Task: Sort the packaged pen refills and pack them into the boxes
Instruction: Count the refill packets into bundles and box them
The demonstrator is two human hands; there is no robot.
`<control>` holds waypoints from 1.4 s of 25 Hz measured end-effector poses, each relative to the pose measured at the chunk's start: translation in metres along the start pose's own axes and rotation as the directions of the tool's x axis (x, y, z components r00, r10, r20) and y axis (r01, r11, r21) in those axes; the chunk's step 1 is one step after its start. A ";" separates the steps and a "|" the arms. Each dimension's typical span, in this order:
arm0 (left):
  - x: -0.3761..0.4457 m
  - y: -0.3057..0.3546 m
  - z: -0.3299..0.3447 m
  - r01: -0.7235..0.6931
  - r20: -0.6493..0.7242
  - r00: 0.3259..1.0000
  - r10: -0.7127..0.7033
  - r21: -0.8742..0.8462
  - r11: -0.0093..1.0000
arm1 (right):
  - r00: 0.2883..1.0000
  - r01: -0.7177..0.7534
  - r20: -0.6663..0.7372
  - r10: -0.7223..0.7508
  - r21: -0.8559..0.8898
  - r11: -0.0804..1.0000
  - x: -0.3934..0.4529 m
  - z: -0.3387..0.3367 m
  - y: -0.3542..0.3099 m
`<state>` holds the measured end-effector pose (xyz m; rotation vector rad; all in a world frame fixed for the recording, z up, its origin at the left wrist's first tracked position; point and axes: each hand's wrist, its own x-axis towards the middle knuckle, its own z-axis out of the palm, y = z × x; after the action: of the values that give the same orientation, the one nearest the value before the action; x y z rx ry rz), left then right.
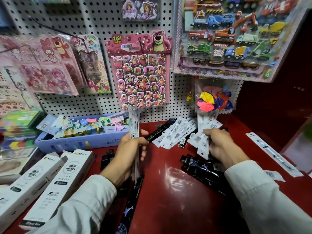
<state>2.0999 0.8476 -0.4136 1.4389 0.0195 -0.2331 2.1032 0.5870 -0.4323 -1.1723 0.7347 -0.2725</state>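
Sleeved left hand [133,146] grips upright white refill bundle [134,130]; right hand [219,146] pinches white packs [201,142] off red surface [168,174] pile. Best align ends before loading white boxes [55,179].

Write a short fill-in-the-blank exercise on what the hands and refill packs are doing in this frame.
1. The left hand holds a bundle of white refill packs standing ____.
2. The loose pile of packs lies on a ____ counter.
3. The two white boxes lie to the ____ of the left hand.
4. The right hand grips ____ packs.

Missing words: upright; red; left; white
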 end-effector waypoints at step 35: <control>-0.018 -0.001 0.005 0.012 0.245 0.968 0.046 -0.228 0.974 | 0.854 0.139 0.508 -0.108 -0.023 0.990 -0.124 0.042 0.026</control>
<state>2.0811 0.8448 -0.4113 1.1722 -0.1668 -0.3841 2.0341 0.6971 -0.4004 -1.2786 0.2030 -0.0387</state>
